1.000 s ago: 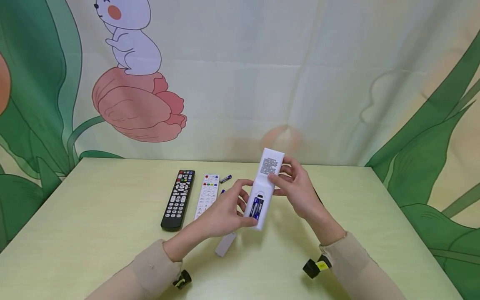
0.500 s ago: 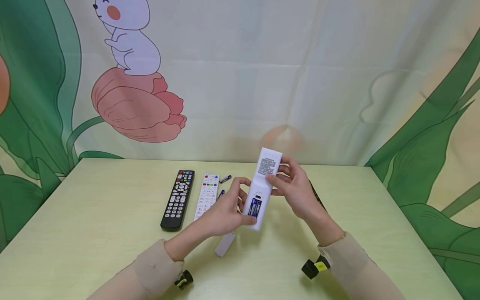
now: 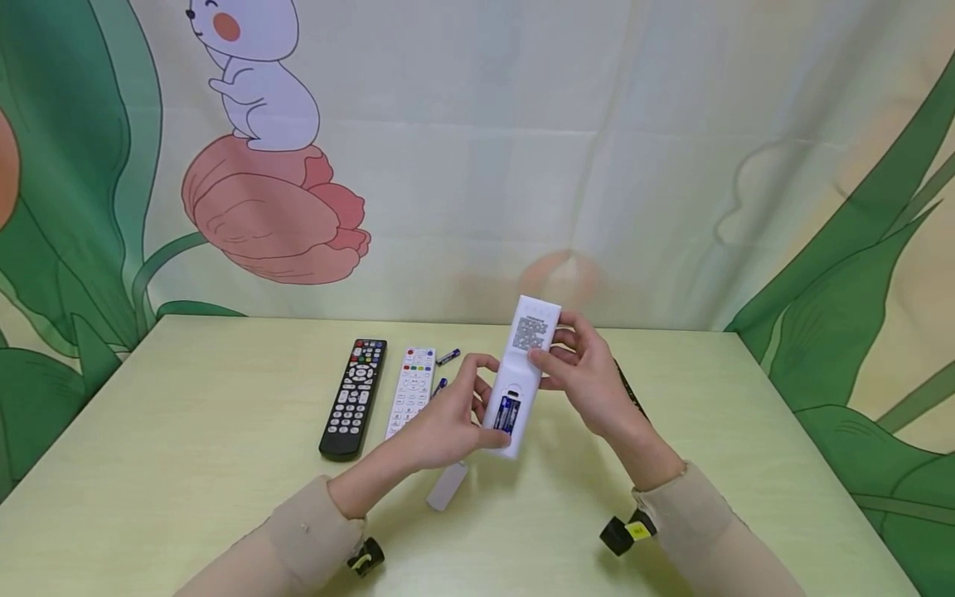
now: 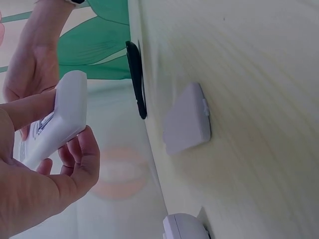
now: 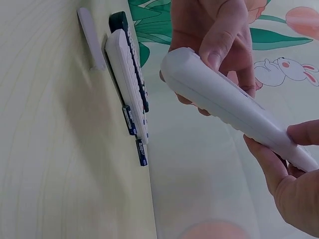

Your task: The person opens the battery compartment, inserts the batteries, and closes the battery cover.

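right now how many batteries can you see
4: two batteries in the back of the held remote, plus a farther battery and a nearer battery on the table, right of the other white remote. Others may be hidden.

Three remotes plainly shown: one held white remote (image 3: 522, 363), one lying white remote (image 3: 413, 388), one black remote (image 3: 354, 400); four batteries: two seated batteries (image 3: 507, 412), two loose batteries (image 3: 448, 356) (image 3: 438, 387); one cover (image 3: 448, 487); two hands (image 3: 451, 427) (image 3: 589, 377); two sleeves (image 3: 306, 522) (image 3: 697, 510); two black wrist devices (image 3: 366, 557) (image 3: 619, 536); one bench (image 3: 224, 431); one dark object (image 4: 135, 79), too hidden to identify; one curtain (image 3: 448, 166) bearing one printed rabbit (image 3: 272, 104).
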`<state>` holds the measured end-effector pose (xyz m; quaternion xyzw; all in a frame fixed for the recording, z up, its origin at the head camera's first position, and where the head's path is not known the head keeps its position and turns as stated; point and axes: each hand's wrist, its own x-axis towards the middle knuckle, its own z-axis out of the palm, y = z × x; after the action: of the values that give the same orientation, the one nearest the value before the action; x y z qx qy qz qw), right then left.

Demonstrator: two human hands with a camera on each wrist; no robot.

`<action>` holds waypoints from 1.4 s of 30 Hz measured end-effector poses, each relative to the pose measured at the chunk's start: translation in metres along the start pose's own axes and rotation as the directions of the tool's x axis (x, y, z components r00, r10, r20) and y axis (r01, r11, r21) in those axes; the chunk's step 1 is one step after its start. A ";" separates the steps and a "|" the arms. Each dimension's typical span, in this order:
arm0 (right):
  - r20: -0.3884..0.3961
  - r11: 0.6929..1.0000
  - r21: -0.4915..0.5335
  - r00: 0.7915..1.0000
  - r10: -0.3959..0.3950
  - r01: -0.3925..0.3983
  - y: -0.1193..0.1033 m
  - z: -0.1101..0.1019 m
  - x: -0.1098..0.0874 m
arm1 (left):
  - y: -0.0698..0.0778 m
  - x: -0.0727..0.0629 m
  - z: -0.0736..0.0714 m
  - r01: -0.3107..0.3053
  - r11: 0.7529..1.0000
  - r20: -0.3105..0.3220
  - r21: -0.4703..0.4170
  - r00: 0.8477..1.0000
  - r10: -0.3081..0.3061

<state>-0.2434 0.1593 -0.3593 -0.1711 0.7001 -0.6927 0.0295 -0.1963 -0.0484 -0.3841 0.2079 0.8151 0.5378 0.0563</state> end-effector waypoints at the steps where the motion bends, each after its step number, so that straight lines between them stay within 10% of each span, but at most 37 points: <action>1: 0.000 1.000 0.001 1.000 0.001 -0.001 0.000 0.000 0.000 | 0.000 0.000 0.000 -0.004 1.000 0.000 0.006 1.000 0.004; 22: -0.026 0.999 -0.010 0.999 0.034 -0.034 0.003 -0.006 0.001 | -0.009 -0.008 -0.006 -0.041 0.990 0.006 0.137 0.999 0.041; 33: -0.030 0.999 -0.015 0.999 0.038 -0.038 0.006 -0.009 0.002 | -0.014 -0.018 -0.013 -0.045 0.847 0.116 0.530 0.993 -0.020; 42: -0.032 0.999 -0.028 0.999 0.038 -0.039 0.006 -0.011 0.001 | -0.013 -0.021 -0.014 -0.034 0.788 0.246 0.614 0.958 -0.150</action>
<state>-0.2485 0.1693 -0.3650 -0.1473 0.7134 -0.6845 0.0293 -0.1851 -0.0728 -0.3924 0.2636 0.9346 0.2076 0.1180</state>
